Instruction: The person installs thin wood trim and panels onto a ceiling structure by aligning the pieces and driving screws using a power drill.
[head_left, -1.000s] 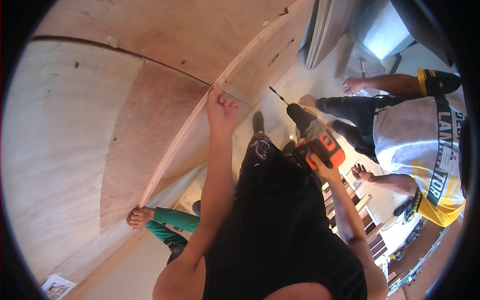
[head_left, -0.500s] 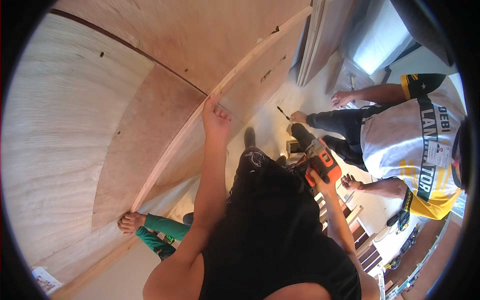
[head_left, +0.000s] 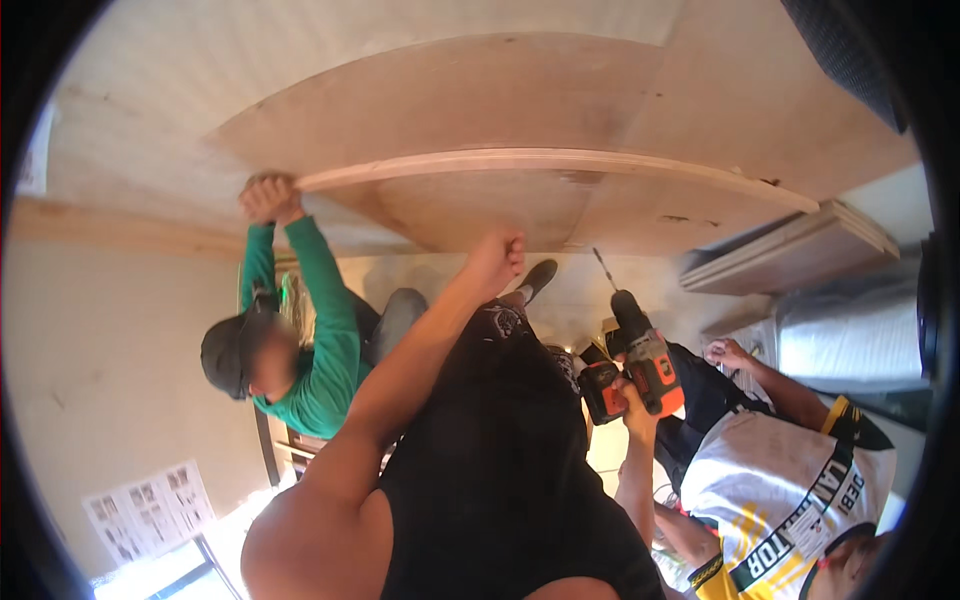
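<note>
My left hand [head_left: 494,262] is curled closed below a long, pale wooden strip [head_left: 530,158], apart from it; I see nothing in the fingers. The strip runs along a large plywood panel [head_left: 467,90]. My right hand [head_left: 632,398] grips an orange, black and grey cordless drill [head_left: 648,362], its long bit pointing up toward the panel, below the strip. At the strip's left end, the hands [head_left: 270,198] of a co-worker in green sleeves and a black cap press against the panel.
A co-worker [head_left: 760,490] in a white, yellow and black jersey is close on my right. Stacked boards [head_left: 785,250] and a plastic-wrapped bundle [head_left: 850,335] lie at the right. Printed sheets [head_left: 150,510] are at the lower left, beside the green-sleeved co-worker [head_left: 315,370].
The view has swung, so the strip now lies crosswise. My left hand has come away from the strip, fingers curled. The drill stays in my right hand.
</note>
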